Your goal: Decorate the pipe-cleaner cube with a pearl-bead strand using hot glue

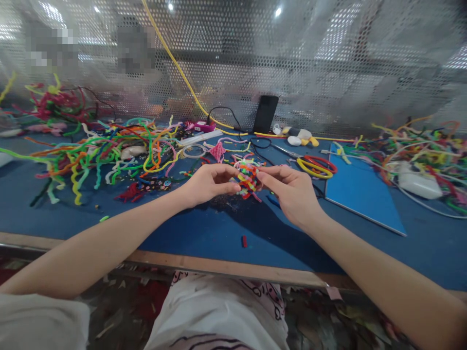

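Between my two hands, just above the blue tabletop (219,240), is a small multicoloured bundle of twisted pipe cleaners (248,179). My left hand (211,182) pinches its left side between thumb and fingers. From the right, my right hand (288,189) grips it with thumb and forefinger, the other fingers curled behind. A pink woven pipe-cleaner piece (218,151) lies just beyond my left hand. Scissors with red and yellow handles (317,166) rest beyond my right hand. A short red scrap (244,241) lies nearer the table edge.
A large heap of pipe cleaners (91,155) spreads at left, another heap (430,150) at right. A blue folder (359,194) lies right of the scissors. A phone (266,114) leans against the perforated metal panel (219,58). A white cable (419,197) loops at right.
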`<state>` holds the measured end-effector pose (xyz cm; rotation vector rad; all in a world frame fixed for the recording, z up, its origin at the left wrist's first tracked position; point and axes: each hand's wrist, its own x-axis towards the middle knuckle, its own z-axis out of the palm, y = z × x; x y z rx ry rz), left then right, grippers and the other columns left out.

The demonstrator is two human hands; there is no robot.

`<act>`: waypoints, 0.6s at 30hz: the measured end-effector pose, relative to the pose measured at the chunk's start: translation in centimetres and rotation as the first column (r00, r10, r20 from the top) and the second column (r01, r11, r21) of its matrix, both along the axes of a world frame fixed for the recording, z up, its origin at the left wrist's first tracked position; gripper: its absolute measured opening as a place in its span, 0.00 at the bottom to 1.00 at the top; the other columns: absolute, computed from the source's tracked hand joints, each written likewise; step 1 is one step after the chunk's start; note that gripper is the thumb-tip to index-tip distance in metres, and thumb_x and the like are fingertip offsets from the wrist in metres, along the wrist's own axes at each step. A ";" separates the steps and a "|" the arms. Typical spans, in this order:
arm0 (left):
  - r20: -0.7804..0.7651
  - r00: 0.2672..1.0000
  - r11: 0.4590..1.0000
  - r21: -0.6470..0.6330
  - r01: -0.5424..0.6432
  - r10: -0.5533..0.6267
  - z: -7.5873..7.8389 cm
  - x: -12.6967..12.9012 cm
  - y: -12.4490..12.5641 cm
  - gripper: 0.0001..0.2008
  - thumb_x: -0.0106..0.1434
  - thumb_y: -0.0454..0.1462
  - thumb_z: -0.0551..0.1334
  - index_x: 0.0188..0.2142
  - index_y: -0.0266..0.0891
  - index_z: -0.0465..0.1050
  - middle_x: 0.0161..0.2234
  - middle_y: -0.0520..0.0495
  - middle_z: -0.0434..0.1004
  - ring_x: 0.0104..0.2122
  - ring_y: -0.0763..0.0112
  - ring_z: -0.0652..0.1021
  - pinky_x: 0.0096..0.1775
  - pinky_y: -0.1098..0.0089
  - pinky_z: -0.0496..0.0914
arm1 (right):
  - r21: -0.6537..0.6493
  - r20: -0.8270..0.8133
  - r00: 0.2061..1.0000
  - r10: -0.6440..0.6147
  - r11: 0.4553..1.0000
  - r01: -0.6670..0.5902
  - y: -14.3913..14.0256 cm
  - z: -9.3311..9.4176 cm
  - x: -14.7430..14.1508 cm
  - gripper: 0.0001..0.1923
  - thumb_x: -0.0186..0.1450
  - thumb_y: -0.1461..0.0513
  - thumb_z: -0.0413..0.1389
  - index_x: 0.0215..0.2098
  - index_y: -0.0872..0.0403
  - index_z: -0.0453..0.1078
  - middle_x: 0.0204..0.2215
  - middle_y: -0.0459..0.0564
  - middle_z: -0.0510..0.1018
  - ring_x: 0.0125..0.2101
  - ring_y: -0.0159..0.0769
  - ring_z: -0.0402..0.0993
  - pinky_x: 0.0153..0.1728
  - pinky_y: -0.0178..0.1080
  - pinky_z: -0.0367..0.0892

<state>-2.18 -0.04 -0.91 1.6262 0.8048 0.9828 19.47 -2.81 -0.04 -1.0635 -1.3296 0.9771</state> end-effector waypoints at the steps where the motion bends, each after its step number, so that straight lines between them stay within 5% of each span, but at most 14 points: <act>1: 0.000 1.000 1.000 0.000 0.003 -0.003 0.0 0.0 0.0 0.20 0.50 0.43 0.76 0.40 0.36 0.81 0.30 0.50 0.78 0.29 0.72 0.76 0.36 0.70 0.70 | 0.001 -0.003 1.000 0.002 1.000 -0.002 0.0 0.0 0.0 0.19 0.51 0.50 0.72 0.35 0.53 0.83 0.29 0.49 0.84 0.27 0.35 0.76 0.37 0.43 0.75; 10: -0.018 0.976 0.977 -0.014 0.215 -0.215 -0.1 -0.4 0.0 0.16 0.53 0.40 0.75 0.41 0.39 0.82 0.39 0.47 0.84 0.37 0.67 0.81 0.45 0.67 0.75 | -0.005 -0.001 0.999 0.045 0.999 -0.045 0.0 -0.4 0.1 0.15 0.53 0.52 0.72 0.34 0.52 0.83 0.29 0.49 0.84 0.28 0.35 0.77 0.35 0.41 0.75; 18: -0.081 0.946 0.948 -0.076 0.309 -0.315 0.6 -0.4 -0.6 0.08 0.58 0.37 0.72 0.35 0.36 0.78 0.32 0.47 0.83 0.26 0.73 0.79 0.33 0.71 0.75 | -0.040 0.010 0.996 0.084 0.996 -0.084 -0.2 -0.4 0.0 0.16 0.52 0.51 0.73 0.34 0.52 0.83 0.33 0.51 0.85 0.30 0.36 0.79 0.37 0.42 0.77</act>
